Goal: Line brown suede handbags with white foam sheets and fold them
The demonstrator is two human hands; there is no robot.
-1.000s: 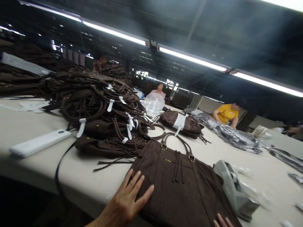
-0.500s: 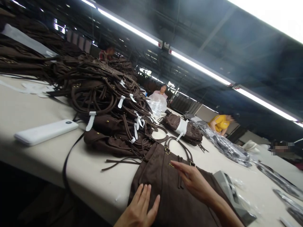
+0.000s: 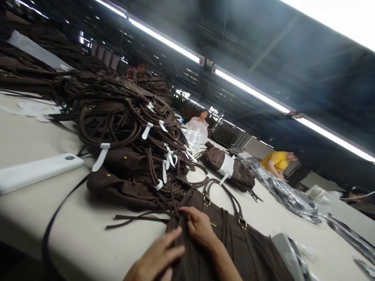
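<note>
A dark brown bag (image 3: 234, 249) lies on the pale table (image 3: 140, 242), its looped handles pointing away from me. My right hand (image 3: 200, 228) is at the bag's upper left edge, near the cords; its fingers are curled against the fabric, and what they may pinch is too small to make out. Just below and to the left, my left hand (image 3: 159, 253) is at the bag's left side, with its fingers apart and nothing seen in them. Thin brown cords (image 3: 137, 218) stretch leftward from the bag's corner over the table.
A big pile of brown bags (image 3: 117, 117) with white tags rises at the left. Near it lies a white device (image 3: 41, 171) with a dark strap. Beyond are a banded brown bag (image 3: 228, 166), plastic-wrapped items (image 3: 290, 195), a grey object (image 3: 287, 253) and people.
My right hand has moved left from the bag's middle to its upper left edge, and its fingers have curled. My left hand has shifted slightly left and down. The view has moved a little.
</note>
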